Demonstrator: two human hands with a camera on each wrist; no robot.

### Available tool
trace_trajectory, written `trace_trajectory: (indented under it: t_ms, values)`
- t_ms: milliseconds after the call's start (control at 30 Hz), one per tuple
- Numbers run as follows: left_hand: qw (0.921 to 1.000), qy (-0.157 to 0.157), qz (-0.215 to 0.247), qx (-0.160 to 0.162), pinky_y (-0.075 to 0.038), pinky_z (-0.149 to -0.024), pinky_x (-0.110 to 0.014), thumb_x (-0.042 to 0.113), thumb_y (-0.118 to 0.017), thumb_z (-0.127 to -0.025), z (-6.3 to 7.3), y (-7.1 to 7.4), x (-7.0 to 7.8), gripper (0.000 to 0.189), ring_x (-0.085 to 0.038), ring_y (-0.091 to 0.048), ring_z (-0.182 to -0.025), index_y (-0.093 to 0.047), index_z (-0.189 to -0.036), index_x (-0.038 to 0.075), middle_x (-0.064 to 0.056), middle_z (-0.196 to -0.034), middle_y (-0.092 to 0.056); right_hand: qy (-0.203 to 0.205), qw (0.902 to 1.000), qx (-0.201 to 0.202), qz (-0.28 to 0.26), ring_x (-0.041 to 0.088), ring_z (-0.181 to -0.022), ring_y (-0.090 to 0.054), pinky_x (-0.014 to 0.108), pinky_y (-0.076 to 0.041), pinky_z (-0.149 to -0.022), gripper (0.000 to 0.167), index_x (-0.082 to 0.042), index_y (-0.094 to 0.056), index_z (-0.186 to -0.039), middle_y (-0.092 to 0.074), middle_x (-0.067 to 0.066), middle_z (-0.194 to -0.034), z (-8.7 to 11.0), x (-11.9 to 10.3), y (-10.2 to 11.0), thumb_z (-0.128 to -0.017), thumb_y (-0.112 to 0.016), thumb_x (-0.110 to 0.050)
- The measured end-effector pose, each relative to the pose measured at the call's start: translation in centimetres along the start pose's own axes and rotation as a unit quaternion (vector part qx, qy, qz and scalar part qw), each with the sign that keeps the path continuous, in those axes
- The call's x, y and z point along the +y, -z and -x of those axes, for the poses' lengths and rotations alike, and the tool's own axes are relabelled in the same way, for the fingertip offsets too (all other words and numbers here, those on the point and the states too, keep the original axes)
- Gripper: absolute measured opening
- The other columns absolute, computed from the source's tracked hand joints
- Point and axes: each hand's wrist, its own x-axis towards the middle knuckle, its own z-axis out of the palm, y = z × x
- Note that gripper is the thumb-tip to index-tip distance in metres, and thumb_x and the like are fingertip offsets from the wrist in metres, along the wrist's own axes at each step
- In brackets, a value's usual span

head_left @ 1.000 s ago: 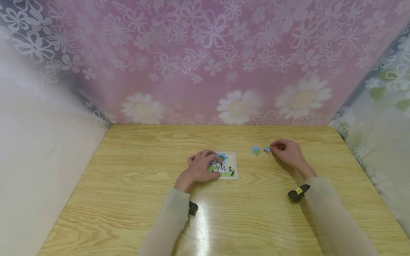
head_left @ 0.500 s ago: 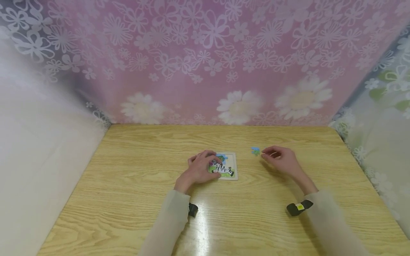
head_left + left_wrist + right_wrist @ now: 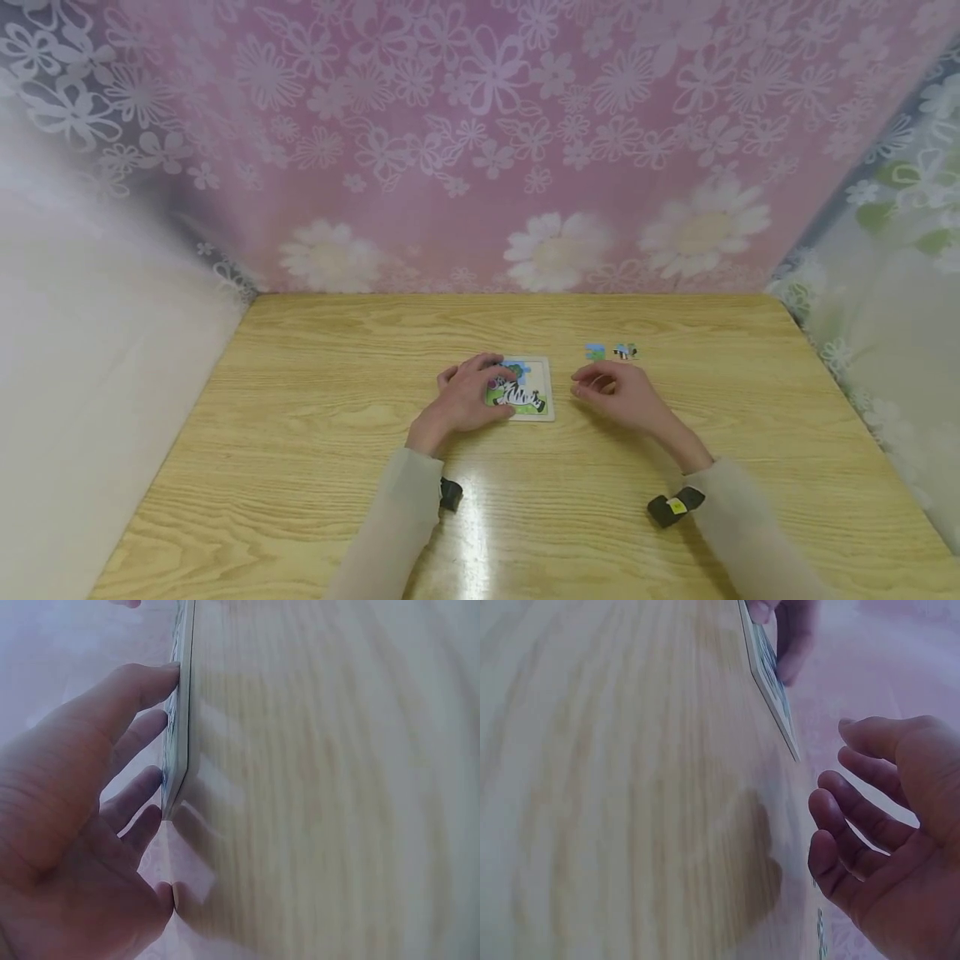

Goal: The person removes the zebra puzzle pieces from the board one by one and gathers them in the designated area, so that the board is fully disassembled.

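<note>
A square puzzle board point(image 3: 549, 392) with a pale frame lies mid-table, showing a zebra, a tree and grass; its upper right part is bare cream. My left hand point(image 3: 467, 396) rests on its left side, fingertips and thumb on the surface, as the left wrist view confirms from the side. My right hand point(image 3: 622, 397) hovers right of the board, fingers loosely bent and apart from it. No piece shows between its thumb and fingers point(image 3: 840, 817). Beyond it lie a blue-and-green puzzle piece point(image 3: 595, 352) and a black-and-white patterned puzzle piece point(image 3: 625, 352).
The wood-grain table point(image 3: 315, 467) meets a pink flowered backdrop point(image 3: 420, 167) at the back. White and floral sheets hang at the left and right sides. A black wrist camera point(image 3: 675, 506) sits at the right sleeve.
My right hand has moved left, away from the black-and-white piece, toward the board. That piece, hidden by the hand half a second ago, shows again. The left hand stays on the board.
</note>
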Motion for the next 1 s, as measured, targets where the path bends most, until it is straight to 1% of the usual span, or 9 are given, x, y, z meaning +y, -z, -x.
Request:
trace_trajectory:
  t_ms: [133,333,433,533,633,767,1000]
  values:
    - [1.0,0.003,-0.003,-0.002,-0.016,-0.115,-0.061,0.038,-0.076,-0.092,0.0,0.0,-0.1,0.046,-0.026,-0.03,-0.154,-0.064,-0.136,0.033,0.002,-0.164,-0.037,0.004,0.9999,-0.016,-0.004,0.011,-0.085,-0.065,0.025,-0.054,-0.077,0.018,-0.008,-0.076,-0.108,-0.074,0.002,-0.096,-0.4,-0.5,-1.2,-0.093,-0.076,-0.018]
    - [1.0,0.002,0.005,-0.001,-0.015,-0.116,-0.061,0.037,-0.076,-0.092,0.0,-0.1,0.0,0.046,-0.027,-0.03,-0.153,-0.064,-0.136,0.031,0.002,-0.163,-0.037,0.006,0.9994,-0.035,-0.004,0.011,-0.085,-0.065,0.025,-0.054,-0.077,0.019,-0.009,-0.076,-0.107,-0.074,0.002,-0.096,-1.0,-1.2,-2.7,-0.089,-0.079,-0.015]
    - [1.0,0.002,0.005,0.0,-0.015,-0.116,-0.061,0.038,-0.076,-0.092,0.0,-0.1,0.0,0.046,-0.027,-0.031,-0.153,-0.064,-0.135,0.031,0.002,-0.163,-0.037,0.013,0.9989,-0.043,0.013,0.012,-0.085,-0.064,0.026,-0.052,-0.076,0.022,-0.009,-0.076,-0.108,-0.073,0.004,-0.097,-1.2,-1.5,-3.2,-0.088,-0.08,-0.016]
    - [1.0,0.003,0.004,-0.002,-0.015,-0.116,-0.061,0.039,-0.076,-0.092,-0.1,-0.2,-0.1,0.046,-0.026,-0.03,-0.154,-0.063,-0.135,0.032,0.002,-0.163,-0.037,0.013,0.9979,-0.048,0.041,0.013,-0.085,-0.06,0.026,-0.048,-0.076,0.024,-0.01,-0.076,-0.109,-0.07,0.005,-0.097,-1.5,-1.7,-3.6,-0.087,-0.081,-0.02]
    - [1.0,0.003,0.007,-0.001,-0.014,-0.116,-0.061,0.039,-0.076,-0.092,-0.1,-0.2,-0.1,0.045,-0.027,-0.03,-0.153,-0.064,-0.135,0.032,0.002,-0.163,-0.037,0.01,0.9963,-0.059,0.063,0.013,-0.081,-0.053,0.027,-0.044,-0.073,0.026,-0.012,-0.076,-0.11,-0.064,0.005,-0.094,-1.7,-1.7,-3.9,-0.087,-0.081,-0.023]
    - [0.9999,0.002,0.011,0.0,-0.014,-0.116,-0.061,0.039,-0.076,-0.092,-0.2,-0.2,-0.2,0.046,-0.027,-0.031,-0.153,-0.064,-0.135,0.031,0.002,-0.163,-0.037,0.004,0.9945,-0.074,0.075,0.014,-0.077,-0.046,0.029,-0.04,-0.07,0.027,-0.014,-0.076,-0.112,-0.059,0.004,-0.092,-1.8,-1.9,-4.0,-0.088,-0.081,-0.024]
    - [0.9999,0.0,0.017,0.005,-0.014,-0.115,-0.061,0.039,-0.077,-0.091,-0.3,-0.3,-0.4,0.046,-0.027,-0.031,-0.152,-0.064,-0.134,0.031,0.003,-0.162,-0.037,-0.007,0.994,-0.078,0.076,0.015,-0.079,-0.047,0.029,-0.04,-0.071,0.027,-0.012,-0.075,-0.111,-0.058,0.006,-0.093,-1.9,-2.3,-4.0,-0.088,-0.081,-0.022]
